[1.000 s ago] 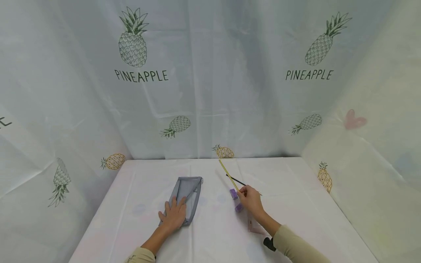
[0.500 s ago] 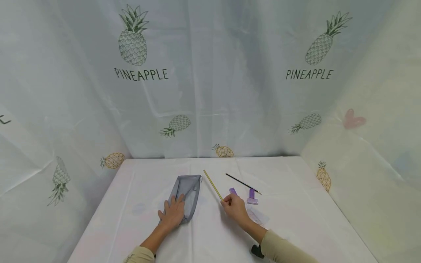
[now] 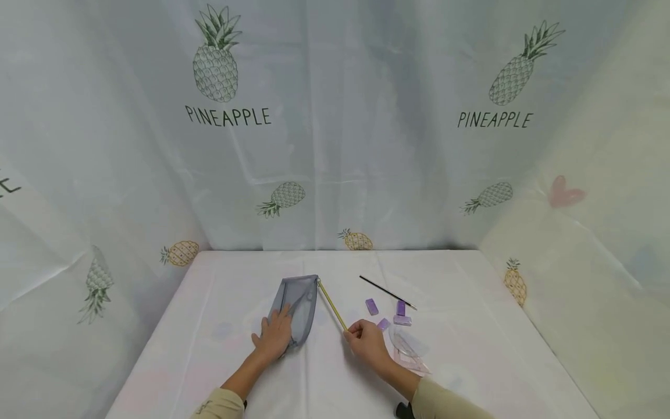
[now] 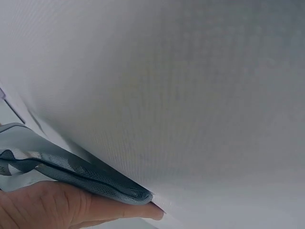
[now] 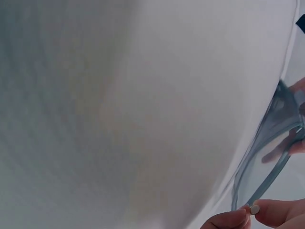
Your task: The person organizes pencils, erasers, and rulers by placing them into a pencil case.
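Observation:
On the left of the table lies a grey mesh pencil pouch [image 3: 303, 308] with a dark zip. My left hand [image 3: 274, 334] rests on its near left part, fingers straight and spread. In the left wrist view the thumb [image 4: 114, 209] lies straight along the pouch's edge [image 4: 95, 183]. A yellow pencil [image 3: 332, 304] slants from my right hand [image 3: 366, 343], which pinches its near end between thumb and fingertips. Its far end appears at the pouch's far right corner; contact is unclear. The right wrist view shows the pencil's pale round end [image 5: 254, 209] between the fingertips.
Right of my right hand lie several purple erasers [image 3: 371, 306], a black pencil [image 3: 387, 292], a clear protractor [image 3: 410, 342] and a pinkish clear set square [image 3: 416, 365]. A white cloth printed with pineapples [image 3: 215, 70] surrounds the table [image 3: 445, 279].
My right hand has moved left with the yellow pencil, bringing its far end to the pouch's corner. The erasers and protractor have come out from behind the hand. My left hand has barely shifted.

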`<state>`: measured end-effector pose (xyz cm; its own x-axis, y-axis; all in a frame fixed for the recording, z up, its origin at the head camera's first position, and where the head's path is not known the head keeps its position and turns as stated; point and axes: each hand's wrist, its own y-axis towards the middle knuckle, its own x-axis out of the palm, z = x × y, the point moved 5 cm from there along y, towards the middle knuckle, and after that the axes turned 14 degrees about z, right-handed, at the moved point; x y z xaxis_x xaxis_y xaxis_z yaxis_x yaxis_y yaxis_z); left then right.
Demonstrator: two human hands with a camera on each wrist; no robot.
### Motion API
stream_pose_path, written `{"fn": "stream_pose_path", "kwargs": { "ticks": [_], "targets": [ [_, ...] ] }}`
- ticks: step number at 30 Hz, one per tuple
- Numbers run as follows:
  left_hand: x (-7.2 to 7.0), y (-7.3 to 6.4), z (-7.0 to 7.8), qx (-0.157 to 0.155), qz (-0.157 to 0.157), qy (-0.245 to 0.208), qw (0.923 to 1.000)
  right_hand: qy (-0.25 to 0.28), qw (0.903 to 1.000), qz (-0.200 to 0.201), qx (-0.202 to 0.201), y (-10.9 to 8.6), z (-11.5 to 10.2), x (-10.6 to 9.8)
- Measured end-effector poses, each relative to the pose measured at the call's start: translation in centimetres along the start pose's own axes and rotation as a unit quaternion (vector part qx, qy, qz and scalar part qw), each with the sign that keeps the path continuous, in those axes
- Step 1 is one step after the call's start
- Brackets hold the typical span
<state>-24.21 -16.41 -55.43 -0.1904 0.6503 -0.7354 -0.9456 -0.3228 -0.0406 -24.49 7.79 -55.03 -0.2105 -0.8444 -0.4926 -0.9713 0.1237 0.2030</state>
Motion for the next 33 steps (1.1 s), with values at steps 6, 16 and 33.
{"fn": "stream_pose_path", "kwargs": {
  "ticks": [6, 16, 33],
  "targets": [
    [-0.4, -0.2, 0.5, 0.002, 0.001, 0.008, 1.0000, 0.000, 1.0000, 0.006, -0.007, -0.6, -0.4, 0.3],
    [-0.1, -0.1, 0.4, 0.003, 0.001, 0.015, 0.9999, 0.026, 0.9993, -0.015, 0.023, -0.5, -1.7, 2.2],
    [-0.1, -0.4, 0.4, 0.032, 0.029, 0.032, 0.9986, 0.043, 0.9989, -0.020, 0.001, -0.6, -4.9, 8.0]
  ]
}}
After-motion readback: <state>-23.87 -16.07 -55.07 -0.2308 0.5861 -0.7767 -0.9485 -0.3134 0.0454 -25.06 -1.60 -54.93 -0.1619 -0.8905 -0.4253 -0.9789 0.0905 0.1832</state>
